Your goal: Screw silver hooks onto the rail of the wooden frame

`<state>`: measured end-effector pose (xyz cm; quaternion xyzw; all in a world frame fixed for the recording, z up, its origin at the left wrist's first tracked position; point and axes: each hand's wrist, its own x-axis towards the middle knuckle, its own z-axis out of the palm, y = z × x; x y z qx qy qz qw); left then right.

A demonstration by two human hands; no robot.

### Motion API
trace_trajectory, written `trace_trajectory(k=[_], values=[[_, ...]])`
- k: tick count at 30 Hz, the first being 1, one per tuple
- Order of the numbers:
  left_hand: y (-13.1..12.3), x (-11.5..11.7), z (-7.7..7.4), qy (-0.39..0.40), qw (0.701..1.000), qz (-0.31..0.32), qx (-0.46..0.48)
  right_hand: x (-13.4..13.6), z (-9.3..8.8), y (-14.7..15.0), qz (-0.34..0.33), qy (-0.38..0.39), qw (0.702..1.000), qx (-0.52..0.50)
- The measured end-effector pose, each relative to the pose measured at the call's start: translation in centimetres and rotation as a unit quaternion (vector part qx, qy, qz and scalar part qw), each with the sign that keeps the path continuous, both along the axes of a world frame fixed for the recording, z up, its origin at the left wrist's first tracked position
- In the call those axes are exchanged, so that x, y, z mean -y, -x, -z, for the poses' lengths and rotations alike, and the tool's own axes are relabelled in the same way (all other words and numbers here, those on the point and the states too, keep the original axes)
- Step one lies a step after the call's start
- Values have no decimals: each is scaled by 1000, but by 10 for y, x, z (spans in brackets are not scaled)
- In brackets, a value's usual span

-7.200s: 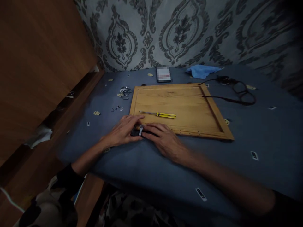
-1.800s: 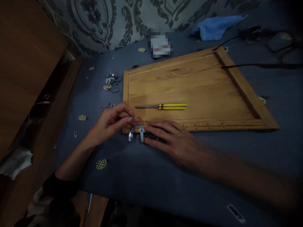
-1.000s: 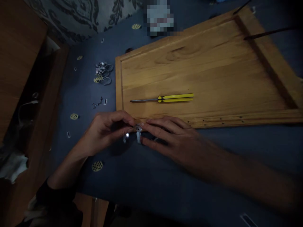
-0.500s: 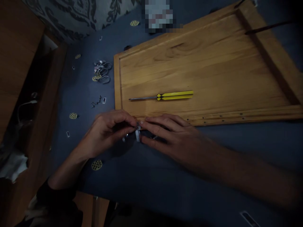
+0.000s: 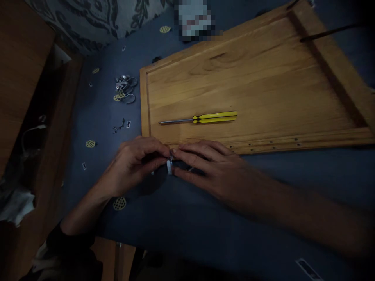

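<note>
A left hand (image 5: 125,164) pinched at a metal clip (image 5: 169,168) against a board (image 5: 249,86), hold unclear to me; the right hand (image 5: 218,168), half-open, touched it.

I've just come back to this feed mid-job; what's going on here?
A person's left hand and right hand meet at a small metal bracket by the near edge of a framed wooden panel; whether either grips it is hard to see. A yellow-handled screwdriver lies on the panel, untouched. To the panel's left, loose screws and a cluster of curved metal pieces lie on the blue patterned cloth.
</note>
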<state>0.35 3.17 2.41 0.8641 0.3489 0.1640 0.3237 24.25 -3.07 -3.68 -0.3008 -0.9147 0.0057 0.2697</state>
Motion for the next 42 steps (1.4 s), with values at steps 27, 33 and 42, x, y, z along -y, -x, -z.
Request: trace_trajectory(k=[27, 33, 42], values=[[-3, 0, -2, 1, 1000, -4, -21, -1, -2, -1, 2, 1, 1000, 7], [1, 1, -15, 39, 999, -4, -12, 0, 1, 0, -3, 0, 1000, -11], [12, 24, -1, -74, 997, -18, -34, 0, 2, -1, -6, 14, 1000, -12]])
